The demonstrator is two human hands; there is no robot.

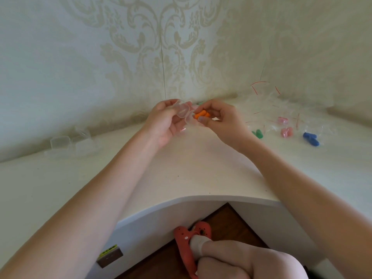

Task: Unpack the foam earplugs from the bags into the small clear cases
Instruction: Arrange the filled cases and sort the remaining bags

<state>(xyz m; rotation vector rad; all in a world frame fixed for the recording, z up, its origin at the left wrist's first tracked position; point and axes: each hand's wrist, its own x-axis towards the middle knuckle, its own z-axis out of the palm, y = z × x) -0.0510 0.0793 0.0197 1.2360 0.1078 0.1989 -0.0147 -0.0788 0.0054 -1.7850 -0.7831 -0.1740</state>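
Observation:
My left hand (165, 119) grips a small clear case (184, 112) with its lid swung open, held above the white corner desk (191, 174). My right hand (219, 117) pinches orange foam earplugs (202, 114) right at the case's open mouth. To the right lie clear bags with red seal strips (261, 97), and bagged earplugs: a green pair (257, 134), two pink pairs (286, 132), a blue pair (311, 138). A bit of green (200, 103) shows behind my right fingers.
Several empty clear cases (70, 144) sit at the left against the patterned wall (161, 47). The desk's front edge curves inward near me. Below it are a wooden floor, my knee and a red clog (191, 238).

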